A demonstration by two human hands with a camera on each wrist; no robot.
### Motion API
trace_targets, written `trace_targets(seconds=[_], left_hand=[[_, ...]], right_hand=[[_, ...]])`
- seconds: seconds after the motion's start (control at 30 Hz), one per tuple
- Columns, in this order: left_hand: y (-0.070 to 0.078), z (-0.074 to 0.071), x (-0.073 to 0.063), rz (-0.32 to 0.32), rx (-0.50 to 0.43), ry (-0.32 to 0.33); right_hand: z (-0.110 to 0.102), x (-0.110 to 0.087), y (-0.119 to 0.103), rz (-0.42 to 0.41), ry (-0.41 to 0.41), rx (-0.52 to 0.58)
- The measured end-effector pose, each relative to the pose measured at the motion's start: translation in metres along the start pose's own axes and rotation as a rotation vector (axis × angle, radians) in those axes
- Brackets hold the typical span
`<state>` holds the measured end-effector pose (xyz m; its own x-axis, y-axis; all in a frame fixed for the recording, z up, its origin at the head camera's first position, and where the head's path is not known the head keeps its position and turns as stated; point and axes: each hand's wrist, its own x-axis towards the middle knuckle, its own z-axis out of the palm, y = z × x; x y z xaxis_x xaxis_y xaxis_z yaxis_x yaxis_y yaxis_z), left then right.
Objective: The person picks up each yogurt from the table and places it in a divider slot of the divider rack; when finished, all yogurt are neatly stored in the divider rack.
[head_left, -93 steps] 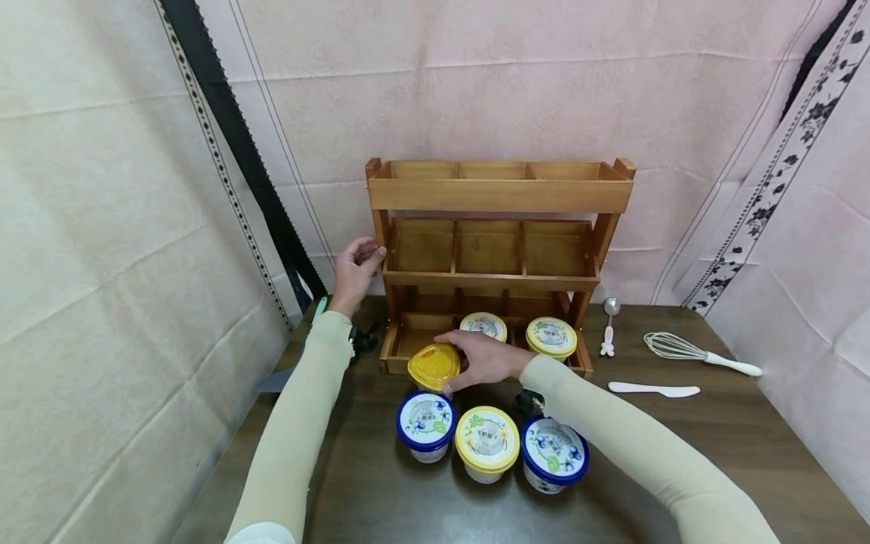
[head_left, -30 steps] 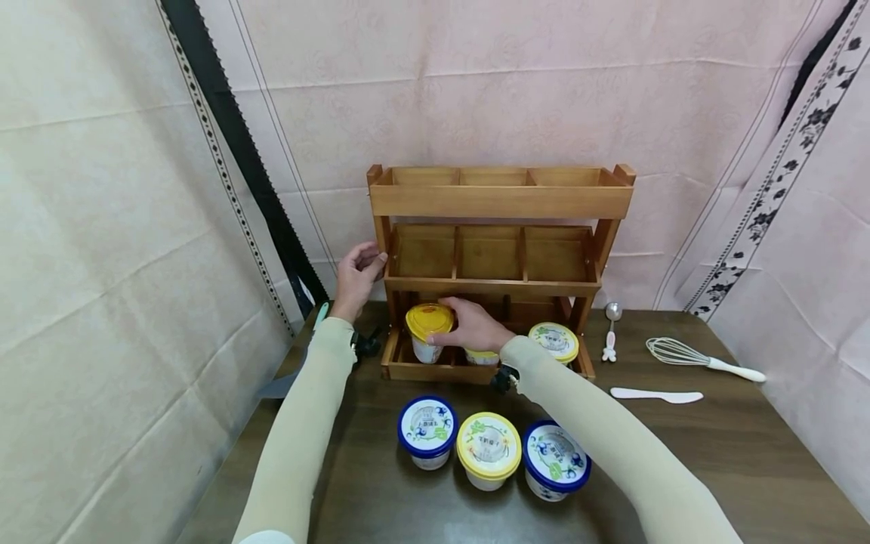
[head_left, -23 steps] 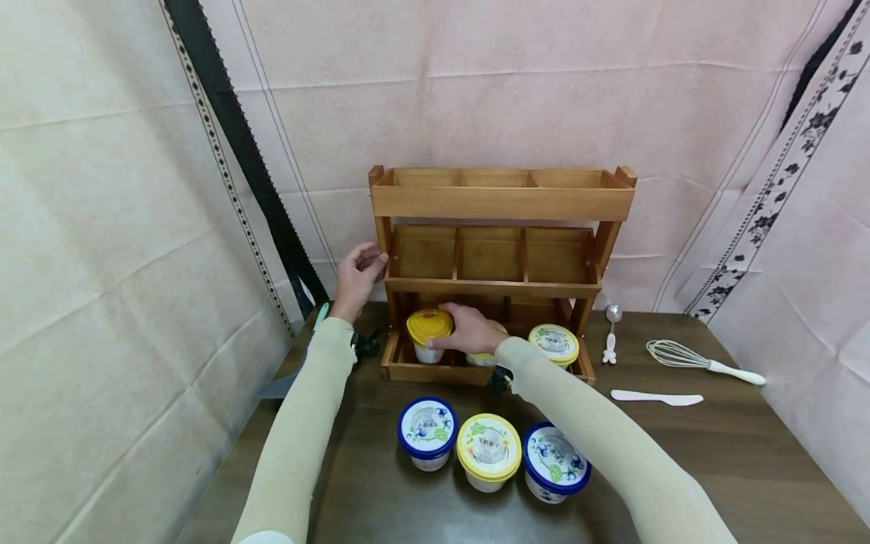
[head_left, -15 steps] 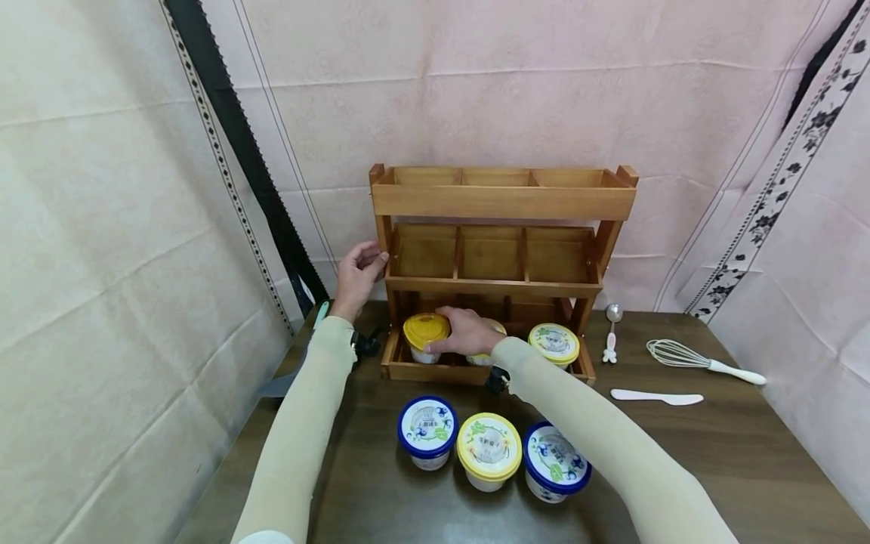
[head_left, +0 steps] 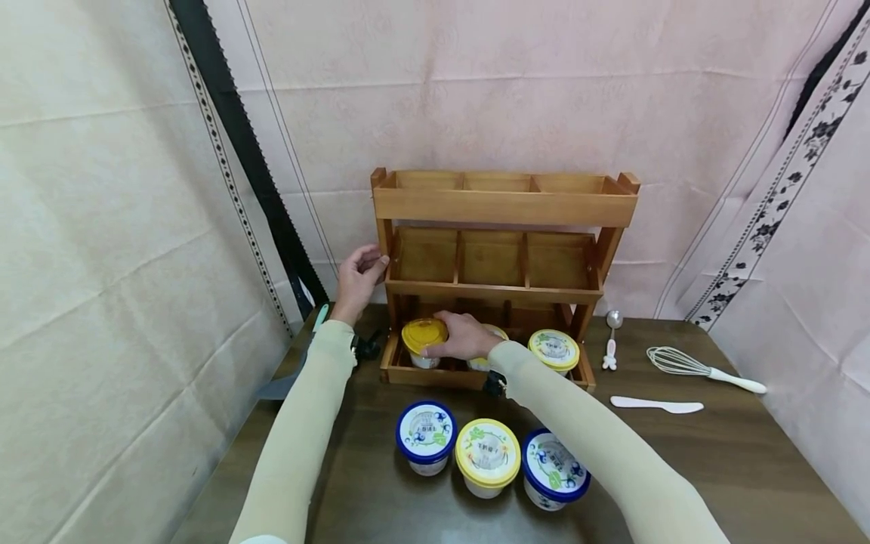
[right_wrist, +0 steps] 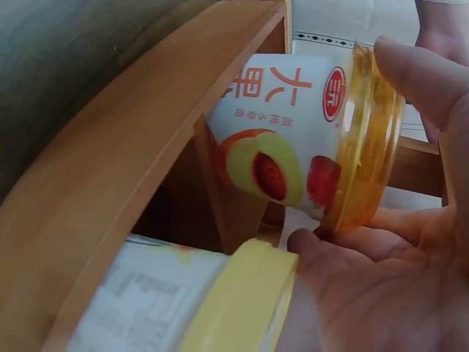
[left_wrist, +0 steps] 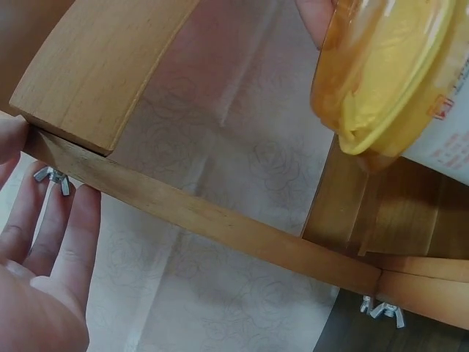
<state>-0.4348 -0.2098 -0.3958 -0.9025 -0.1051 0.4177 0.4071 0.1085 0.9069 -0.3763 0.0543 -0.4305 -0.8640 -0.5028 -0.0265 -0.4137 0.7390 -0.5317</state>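
My left hand (head_left: 356,283) grips the left upright of a wooden three-tier rack (head_left: 506,202); the left wrist view shows thumb and fingers on either side of the post (left_wrist: 220,216). With my right hand (head_left: 464,337) I hold a yogurt cup (head_left: 424,332) with a domed amber lid, low in the bottom tier's left compartment. A peach picture shows on its white side (right_wrist: 282,139) in the right wrist view, with thumb and fingers about the lid. Beside it, partly behind my hand, is a yellow-lidded tub (right_wrist: 242,301). Another yellow-lidded tub (head_left: 553,350) sits in the right compartment.
On the table before the rack stand a blue-lidded tub (head_left: 426,432), a yellow-lidded tub (head_left: 487,453) and a second blue-lidded tub (head_left: 556,465). At right lie a spoon (head_left: 610,344), a whisk (head_left: 703,368) and a white knife (head_left: 655,405). Metal wing nuts (left_wrist: 387,314) stick out from the rack's side.
My right hand has carried the amber-lidded cup from in front of the rack into the bottom tier's left compartment, then lowered it slightly leftward. My left hand keeps its place on the upright.
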Motion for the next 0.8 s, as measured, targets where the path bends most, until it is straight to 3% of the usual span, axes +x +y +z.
trace_targets(seconds=[0.4, 0.8], left_hand=[[-0.001, 0.001, 0.001, 0.015, -0.014, -0.001], [0.000, -0.001, -0.002, 0.017, -0.007, 0.003]], right_hand=[[-0.019, -0.019, -0.005, -0.056, 0.030, -0.007], [-0.035, -0.063, -0.019, -0.203, -0.023, 0.071]])
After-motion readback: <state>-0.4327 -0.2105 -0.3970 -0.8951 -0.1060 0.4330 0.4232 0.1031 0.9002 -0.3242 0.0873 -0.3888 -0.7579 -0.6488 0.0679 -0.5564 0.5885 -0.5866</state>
